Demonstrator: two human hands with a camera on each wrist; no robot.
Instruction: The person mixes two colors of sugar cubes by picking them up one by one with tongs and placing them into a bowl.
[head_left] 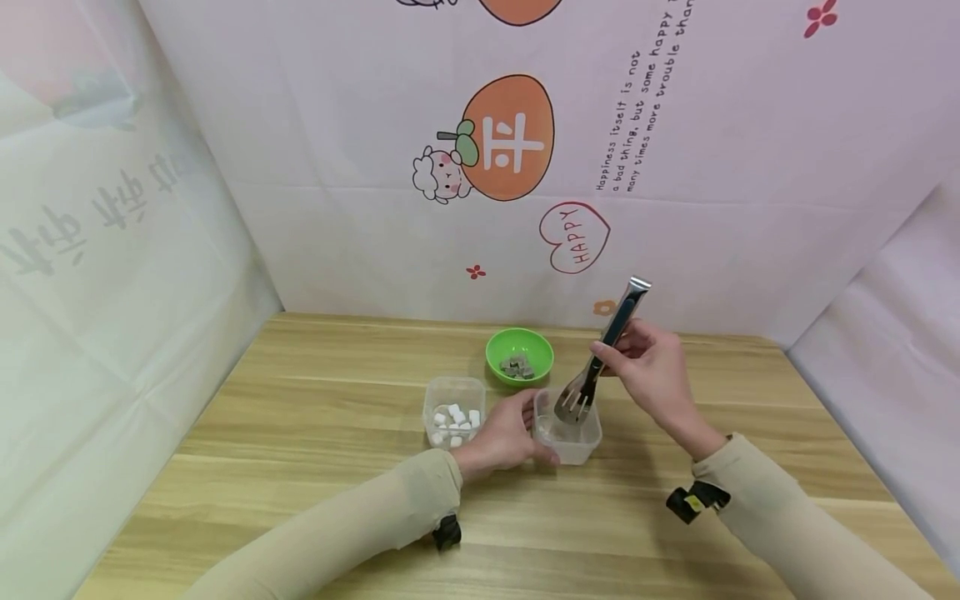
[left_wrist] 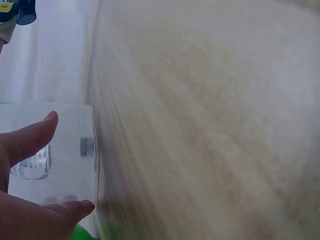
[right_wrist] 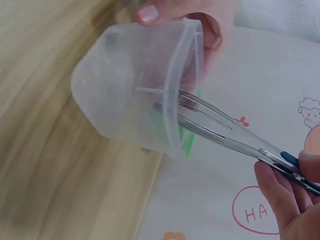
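Note:
My right hand [head_left: 656, 371] pinches a pair of metal food tongs [head_left: 617, 323] with dark grips on the handle. Their forked ends point down inside a clear plastic container [head_left: 576, 450]. In the right wrist view a small dark spot shows near the tips of the tongs [right_wrist: 220, 136]; I cannot tell if it is something held. My left hand [head_left: 504, 433] holds that container from its left side, thumb at the near wall and fingers at the far side. The left wrist view shows the thumb and a finger of the left hand [left_wrist: 30, 210] against the container [left_wrist: 65, 172].
Left of the held container stands a second clear container [head_left: 455, 385] with several white marshmallow-like pieces [head_left: 455, 417]. Behind, a green bowl [head_left: 498, 337] has several grey-brown cubes [head_left: 517, 367] in it. All rest on a wooden table [head_left: 337, 417], with a printed cloth [head_left: 375, 208] hanging behind.

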